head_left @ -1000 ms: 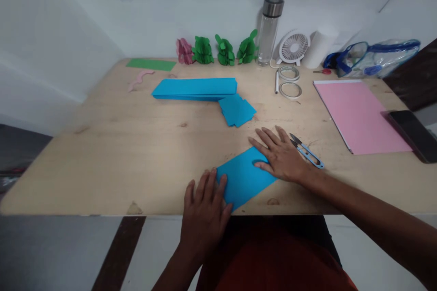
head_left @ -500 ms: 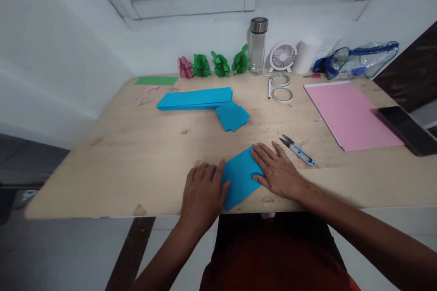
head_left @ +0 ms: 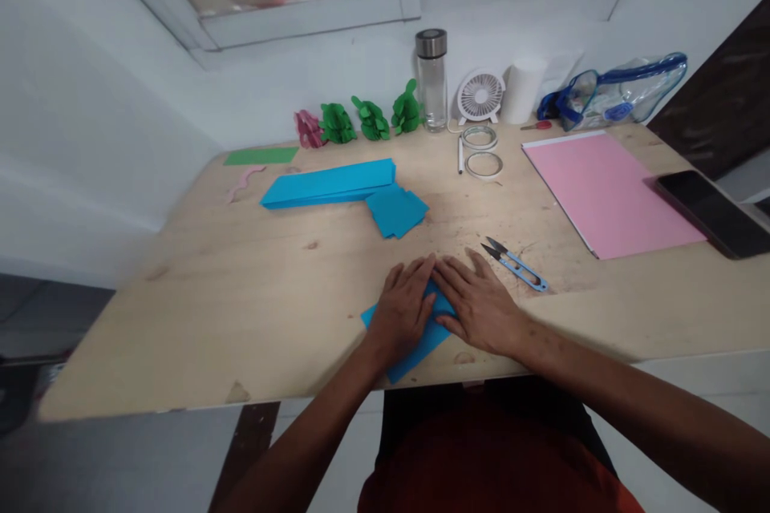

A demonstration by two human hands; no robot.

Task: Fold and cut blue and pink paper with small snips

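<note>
"At the near edge of the surface, what are the hands doing?"

"Both are on one sheet of blue paper, which lies aslant, its lowest corner almost at the edge. The left hand is flattened across it, fingers together and extended; the right hand is palm down, fingers slightly fanned, thumb out over the paper. Their fingertips come together on its far side. Neither pinches the sheet; both rest on it from above."

"So which step would you call it?"

"Smoothing or creasing, I'd judge (the hands hide much of the sheet, so I can't tell how any fold runs). The next move, to my mind, calls for even pressure, with the right hand steadying the paper so it doesn't skid."

"And farther out?"

"Just beside the right hand lie thread snips, blades parted. Past those, small blue paper pieces touch a stack of long blue strips; to the right, a phone overlaps pink paper. Farthest, by the wall, stand green paper figures, a glass bottle and a small white fan."
</note>
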